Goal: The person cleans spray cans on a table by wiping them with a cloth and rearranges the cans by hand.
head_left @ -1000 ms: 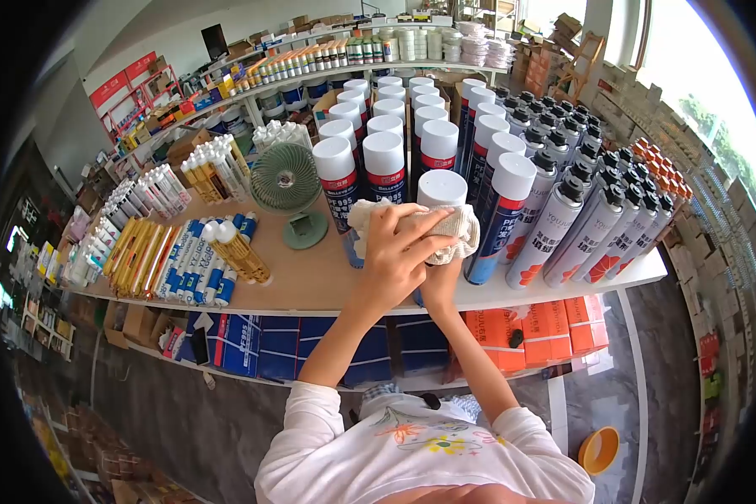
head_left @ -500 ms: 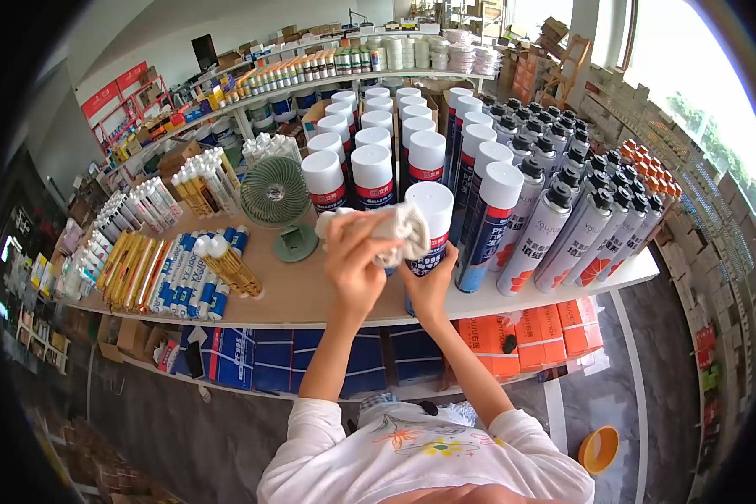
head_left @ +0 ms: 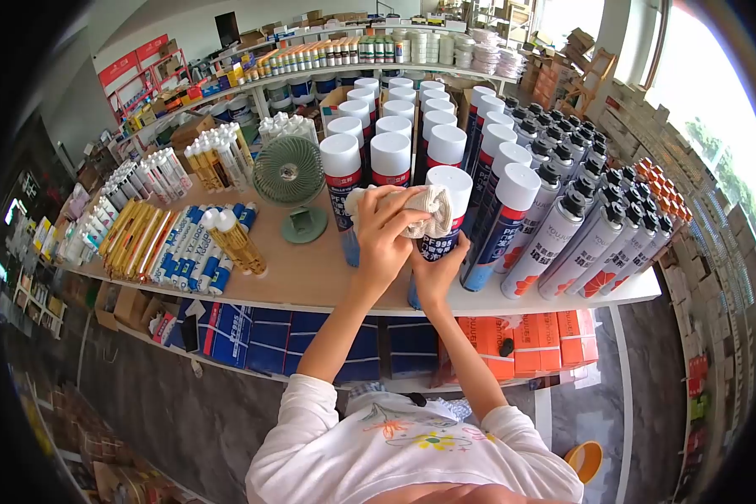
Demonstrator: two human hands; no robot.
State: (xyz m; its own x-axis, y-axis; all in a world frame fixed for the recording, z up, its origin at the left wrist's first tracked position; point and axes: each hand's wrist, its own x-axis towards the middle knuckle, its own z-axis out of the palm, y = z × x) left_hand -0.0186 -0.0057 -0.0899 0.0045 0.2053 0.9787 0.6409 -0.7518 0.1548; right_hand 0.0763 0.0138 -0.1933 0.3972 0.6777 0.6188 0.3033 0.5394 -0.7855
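My left hand (head_left: 384,233) is closed on a bunched whitish cloth (head_left: 433,212), which lies against the upper side of a spray can (head_left: 439,247). This can has a white cap (head_left: 450,178), a red band and a dark blue label with white print. My right hand (head_left: 438,274) grips the same can lower down, near the table's front edge. The cloth and my fingers hide part of its label. Just behind and to the left are similar white-capped cans (head_left: 391,155), and another blue and red can (head_left: 501,227) stands close on the right.
Silver cans with black tops (head_left: 560,246) crowd the table's right side. A green fan (head_left: 288,172) stands left of the cans. Blue-white tubes (head_left: 195,249) and gold tubes (head_left: 136,239) lie farther left. Orange boxes (head_left: 536,344) and blue boxes (head_left: 265,338) fill the shelf below.
The view has shifted slightly. The held can and the cloth have moved a little away from me, and the cloth now covers more of the can's upper front. Both hands keep their holds.
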